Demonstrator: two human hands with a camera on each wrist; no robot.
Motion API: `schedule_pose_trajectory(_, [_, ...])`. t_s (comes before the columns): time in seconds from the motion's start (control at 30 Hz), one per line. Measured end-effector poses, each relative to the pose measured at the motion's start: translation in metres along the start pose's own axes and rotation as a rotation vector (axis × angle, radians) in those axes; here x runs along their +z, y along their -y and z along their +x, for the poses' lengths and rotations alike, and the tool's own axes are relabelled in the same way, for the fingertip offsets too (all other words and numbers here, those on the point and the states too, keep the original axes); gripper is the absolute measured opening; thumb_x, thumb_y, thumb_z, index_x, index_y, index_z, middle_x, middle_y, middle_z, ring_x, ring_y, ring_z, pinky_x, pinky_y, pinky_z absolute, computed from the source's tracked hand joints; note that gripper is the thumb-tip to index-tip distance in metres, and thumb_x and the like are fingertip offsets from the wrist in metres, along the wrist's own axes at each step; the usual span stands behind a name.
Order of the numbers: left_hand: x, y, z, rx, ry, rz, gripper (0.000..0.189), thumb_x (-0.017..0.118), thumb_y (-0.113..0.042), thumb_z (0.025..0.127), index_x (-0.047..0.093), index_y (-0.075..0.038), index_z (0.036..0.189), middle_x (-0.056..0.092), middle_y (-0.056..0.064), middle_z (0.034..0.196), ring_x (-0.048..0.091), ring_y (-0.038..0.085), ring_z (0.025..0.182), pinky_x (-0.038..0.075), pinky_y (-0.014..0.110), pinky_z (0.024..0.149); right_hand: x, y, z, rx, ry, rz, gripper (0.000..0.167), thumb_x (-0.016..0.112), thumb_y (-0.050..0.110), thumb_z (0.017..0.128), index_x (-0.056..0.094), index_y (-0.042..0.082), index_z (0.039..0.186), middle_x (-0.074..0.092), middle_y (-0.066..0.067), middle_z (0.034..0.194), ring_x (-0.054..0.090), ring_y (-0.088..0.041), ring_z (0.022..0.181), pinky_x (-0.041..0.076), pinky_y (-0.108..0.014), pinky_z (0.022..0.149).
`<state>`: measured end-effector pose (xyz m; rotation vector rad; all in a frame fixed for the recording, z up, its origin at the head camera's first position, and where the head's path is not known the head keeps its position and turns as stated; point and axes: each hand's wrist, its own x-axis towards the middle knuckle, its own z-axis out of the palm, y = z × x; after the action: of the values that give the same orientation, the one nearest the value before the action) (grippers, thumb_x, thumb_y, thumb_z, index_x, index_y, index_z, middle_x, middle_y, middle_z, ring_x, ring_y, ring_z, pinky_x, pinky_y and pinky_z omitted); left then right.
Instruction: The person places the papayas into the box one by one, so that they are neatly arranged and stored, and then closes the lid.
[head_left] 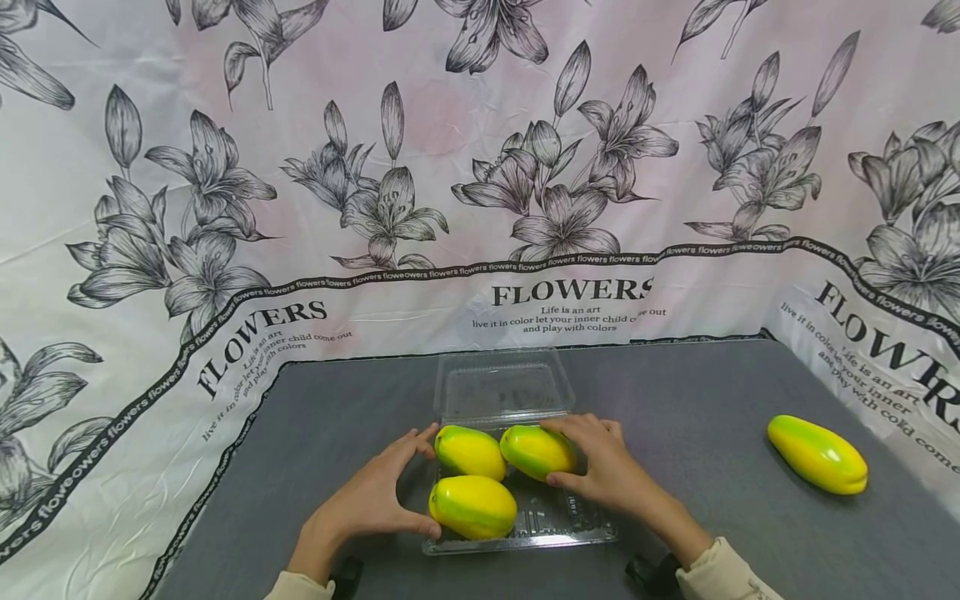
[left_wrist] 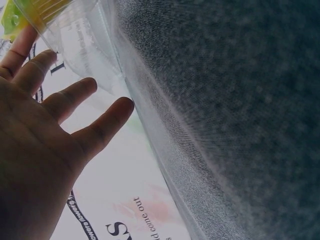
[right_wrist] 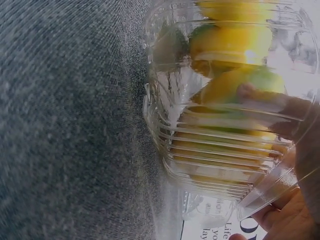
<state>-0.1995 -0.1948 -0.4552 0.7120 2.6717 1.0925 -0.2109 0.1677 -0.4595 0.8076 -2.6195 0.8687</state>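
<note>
A clear plastic clamshell box [head_left: 558,533] lies on the grey table with its lid [head_left: 502,387] folded back. Inside are three glossy yellow-green papayas: one at the back left [head_left: 470,452], one in front [head_left: 474,508] and one at the back right [head_left: 534,454]. My right hand [head_left: 600,462] reaches over the right side of the box and holds the back right papaya between thumb and fingers. At the left side, my left hand [head_left: 371,492] has its fingers spread, thumb tip beside the front papaya and fingertips by the back left one.
Another papaya [head_left: 817,454] lies on the grey table [head_left: 690,408] far to the right. A white cloth [head_left: 420,317] with printed flowers hangs behind the table and along its sides.
</note>
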Motion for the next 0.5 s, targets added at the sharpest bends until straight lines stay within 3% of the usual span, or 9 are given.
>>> schedule_pose_trajectory(0.5, [-0.0003, -0.0009, -0.0001, -0.011, 0.001, 0.009, 0.078, 0.093, -0.055, 0.063, 0.051, -0.028, 0.123, 0.024, -0.014, 0.169, 0.017, 0.035, 0.159, 0.024, 0.078, 0.114, -0.002, 0.0021, -0.0021, -0.028, -0.034, 0.025, 0.072, 0.092, 0.023, 0.071, 0.063, 0.015, 0.136, 0.069, 0.0, 0.128, 0.057, -0.019, 0.111, 0.025, -0.039, 0.091])
